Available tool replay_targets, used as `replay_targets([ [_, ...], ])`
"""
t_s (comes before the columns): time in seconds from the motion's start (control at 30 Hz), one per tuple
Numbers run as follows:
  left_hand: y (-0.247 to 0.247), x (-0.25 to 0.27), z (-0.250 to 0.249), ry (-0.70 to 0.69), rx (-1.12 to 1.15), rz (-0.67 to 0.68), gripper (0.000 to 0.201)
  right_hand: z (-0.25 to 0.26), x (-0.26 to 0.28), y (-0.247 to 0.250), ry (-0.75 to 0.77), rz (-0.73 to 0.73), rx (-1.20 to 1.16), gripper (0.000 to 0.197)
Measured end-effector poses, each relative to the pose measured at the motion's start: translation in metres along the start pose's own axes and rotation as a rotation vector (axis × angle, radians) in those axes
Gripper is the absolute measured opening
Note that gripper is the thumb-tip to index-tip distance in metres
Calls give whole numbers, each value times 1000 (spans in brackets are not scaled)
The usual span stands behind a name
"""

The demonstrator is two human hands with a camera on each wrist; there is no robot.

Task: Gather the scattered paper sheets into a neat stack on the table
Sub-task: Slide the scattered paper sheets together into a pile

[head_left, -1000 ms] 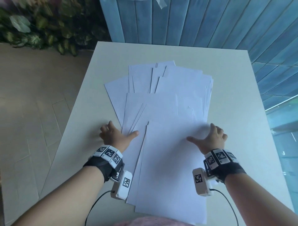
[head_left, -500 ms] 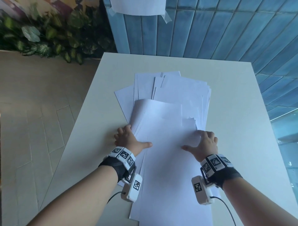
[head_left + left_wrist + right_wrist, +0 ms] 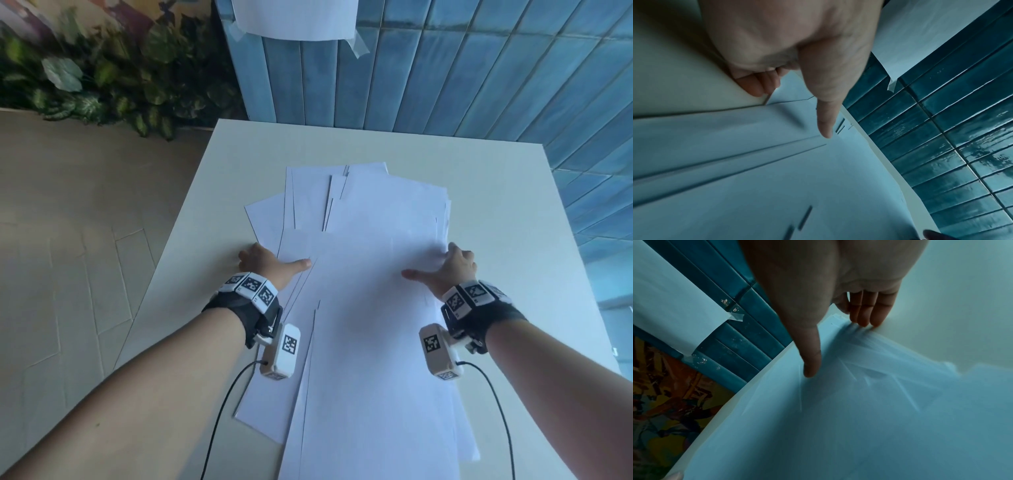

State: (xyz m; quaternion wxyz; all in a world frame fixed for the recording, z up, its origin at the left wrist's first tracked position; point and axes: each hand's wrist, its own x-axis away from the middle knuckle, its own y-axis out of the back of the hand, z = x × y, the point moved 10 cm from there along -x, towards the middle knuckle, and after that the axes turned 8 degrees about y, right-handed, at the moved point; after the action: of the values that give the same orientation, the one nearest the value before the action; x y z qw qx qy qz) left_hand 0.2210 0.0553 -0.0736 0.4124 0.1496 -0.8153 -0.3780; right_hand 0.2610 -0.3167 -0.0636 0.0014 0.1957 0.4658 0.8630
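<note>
Several white paper sheets lie fanned and overlapping along the middle of the white table, the nearest ones reaching its front edge. My left hand is at the pile's left edge, thumb laid on the top sheets and fingers bent down onto the table against the paper. On the right edge is my right hand. Its thumb rests on the sheets, and its straight fingers touch the edge of the pile. Neither hand grips any paper.
A blue tiled wall stands behind the table with a sheet taped to it. Leafy plants stand at the back left above a beige tiled floor. Bare table shows on both sides of the pile.
Both hands have moved forward and a little apart along the pile's sides. The sheet that bowed up half a second ago now lies flat. The head camera has tilted up.
</note>
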Motion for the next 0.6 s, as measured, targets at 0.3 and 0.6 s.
replay_targets([
  [0.3,-6,-13,-10,-51,-1,2,96,21,-11,-21,107,73,-67,99],
  [0.6,-16,-2,-27,-177,144,139,89,39,2,-35,174,103,-105,92],
])
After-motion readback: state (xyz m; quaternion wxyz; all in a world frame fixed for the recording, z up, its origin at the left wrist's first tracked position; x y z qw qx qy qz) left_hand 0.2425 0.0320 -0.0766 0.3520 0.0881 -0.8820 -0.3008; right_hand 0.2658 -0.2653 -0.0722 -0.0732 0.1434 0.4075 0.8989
